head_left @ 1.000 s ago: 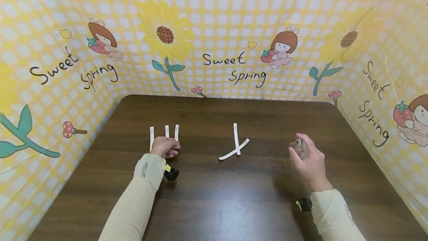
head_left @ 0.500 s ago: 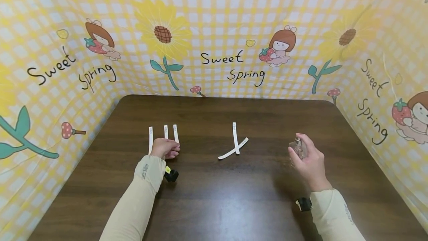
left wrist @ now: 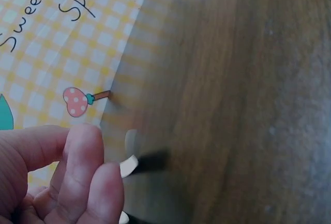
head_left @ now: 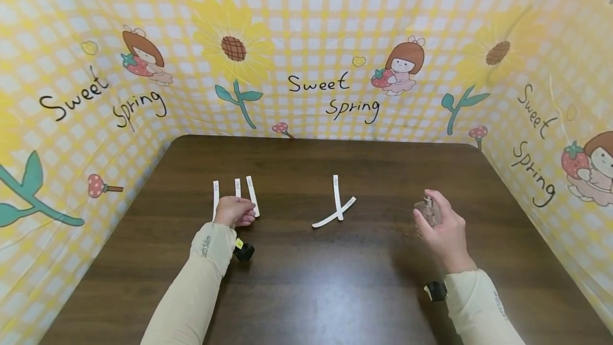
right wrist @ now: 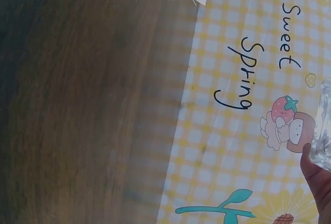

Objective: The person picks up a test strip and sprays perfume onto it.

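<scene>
In the head view, my left hand [head_left: 234,211] is beside the rightmost of three white paper test strips [head_left: 252,196] on the left of the table. Its fingers are loosely curled at that strip's edge, and nothing shows between them. The fingertips hide the lower part of the middle strip [head_left: 238,188]; the left strip [head_left: 216,196] is partly covered too. In the left wrist view, one strip's pale tip [left wrist: 129,167] sticks out past the fingers. My right hand [head_left: 445,233] grips a clear glass perfume bottle [head_left: 421,211], forefinger on the spray top. At the right wrist view's edge the bottle [right wrist: 323,131] is partly cropped.
Two more white strips [head_left: 330,220] lie crossed in the middle of the brown wooden table [head_left: 287,281]. A yellow checked cloth [head_left: 311,31] stands behind and along both sides. Black wrist devices [head_left: 244,252] sit at both cuffs.
The rightmost left-side strip has turned so its top leans left, and its lower end has come into view. My left hand has drawn slightly left of it. The right hand stays in place.
</scene>
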`<move>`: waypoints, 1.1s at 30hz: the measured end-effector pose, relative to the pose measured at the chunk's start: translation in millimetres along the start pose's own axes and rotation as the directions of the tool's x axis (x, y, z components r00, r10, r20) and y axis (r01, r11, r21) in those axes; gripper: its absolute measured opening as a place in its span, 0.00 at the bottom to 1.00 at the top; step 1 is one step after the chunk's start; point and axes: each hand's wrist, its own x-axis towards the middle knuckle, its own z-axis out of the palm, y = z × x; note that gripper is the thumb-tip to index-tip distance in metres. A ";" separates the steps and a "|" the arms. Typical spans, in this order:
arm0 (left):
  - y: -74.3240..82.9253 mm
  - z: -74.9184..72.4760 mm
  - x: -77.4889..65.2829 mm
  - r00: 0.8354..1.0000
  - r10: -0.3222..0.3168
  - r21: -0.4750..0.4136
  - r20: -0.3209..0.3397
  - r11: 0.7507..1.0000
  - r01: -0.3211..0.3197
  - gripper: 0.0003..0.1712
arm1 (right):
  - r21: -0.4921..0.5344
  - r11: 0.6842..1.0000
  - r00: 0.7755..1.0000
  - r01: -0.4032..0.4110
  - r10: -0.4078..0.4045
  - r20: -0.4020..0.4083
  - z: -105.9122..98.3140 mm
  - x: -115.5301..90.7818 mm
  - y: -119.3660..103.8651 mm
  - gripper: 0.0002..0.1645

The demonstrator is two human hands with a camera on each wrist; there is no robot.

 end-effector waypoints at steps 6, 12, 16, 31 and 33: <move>12.7 13.6 -4.3 0.999 0.043 0.086 0.030 0.995 -0.046 0.17 | -0.009 1.000 1.000 -0.020 0.020 0.001 -2.9 0.1 0.5 0.31; 27.1 41.2 -6.3 0.992 0.042 0.229 0.116 0.971 -0.068 0.15 | -0.018 0.999 0.999 -0.035 0.034 -0.017 -5.9 -2.2 3.6 0.30; 33.5 58.1 -8.8 0.983 0.033 0.303 0.180 0.949 -0.088 0.13 | -0.027 0.998 0.999 -0.052 0.052 -0.018 -9.5 -3.5 5.8 0.30; 36.5 103.4 -16.8 0.967 0.024 0.469 0.252 0.872 -0.144 0.06 | -0.028 0.994 0.994 -0.107 0.107 -0.010 -9.5 -1.5 2.7 0.29; 33.7 106.4 -17.1 0.968 0.015 0.477 0.249 0.869 -0.136 0.05 | -0.027 0.995 0.995 -0.101 0.101 -0.011 -8.1 -1.5 1.9 0.29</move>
